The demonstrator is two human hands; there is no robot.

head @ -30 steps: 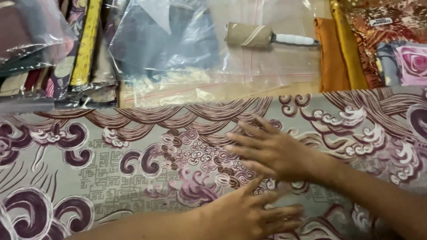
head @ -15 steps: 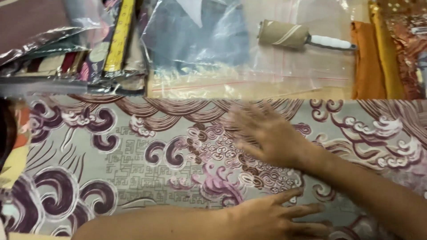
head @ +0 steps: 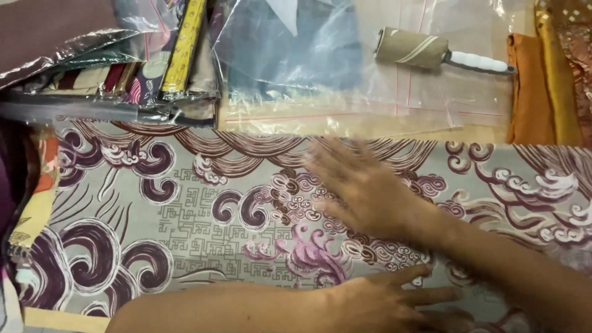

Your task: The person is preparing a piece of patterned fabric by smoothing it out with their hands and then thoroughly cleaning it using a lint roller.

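Grey swirl-patterned cloth (head: 185,222) lies flat under both hands: right hand (head: 364,191) and left hand (head: 376,302), fingers apart, pressing it smooth.

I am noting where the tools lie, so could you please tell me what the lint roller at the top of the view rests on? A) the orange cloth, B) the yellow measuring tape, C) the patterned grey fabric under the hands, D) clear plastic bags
D: the lint roller, its white handle pointing right, lies on the clear plastic bags, beyond the far edge of the patterned fabric and left of the orange cloth.
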